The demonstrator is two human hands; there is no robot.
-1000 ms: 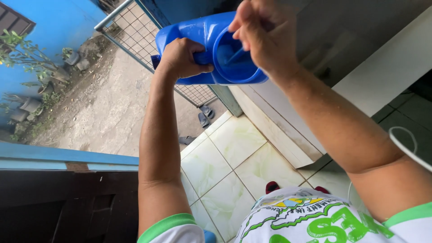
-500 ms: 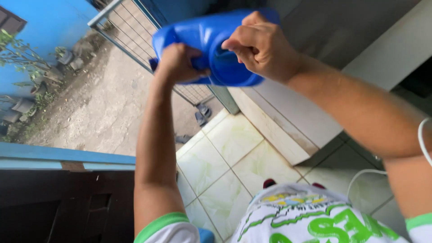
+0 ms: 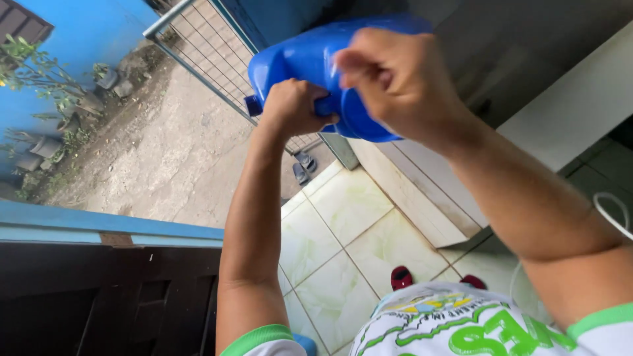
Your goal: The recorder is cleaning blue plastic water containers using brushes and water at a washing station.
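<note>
Notably, jug: big blue plastic jug (image 3: 310, 66) was held tilted at head height, above the tiled floor (image 3: 343, 231).
Left hand: left hand (image 3: 290, 109) was closed round its handle.
Right hand: right hand (image 3: 395, 79) was fisted at the mouth, blurred.
Technique: judged best to brace the handle firmly while twisting.
Hidden: cap and jug top were cut off.

Both hands raised; blue jug (image 3: 310, 66) fills the space between left hand (image 3: 293, 105) and right hand (image 3: 395, 82). Open air below the forearms down to the tiled floor (image 3: 349, 224). Wire gate (image 3: 211, 53) close behind the jug blocks outward reach. White wall ledge (image 3: 560, 112) crowds the right arm. Dark door (image 3: 99, 296) bounds the left side.
</note>
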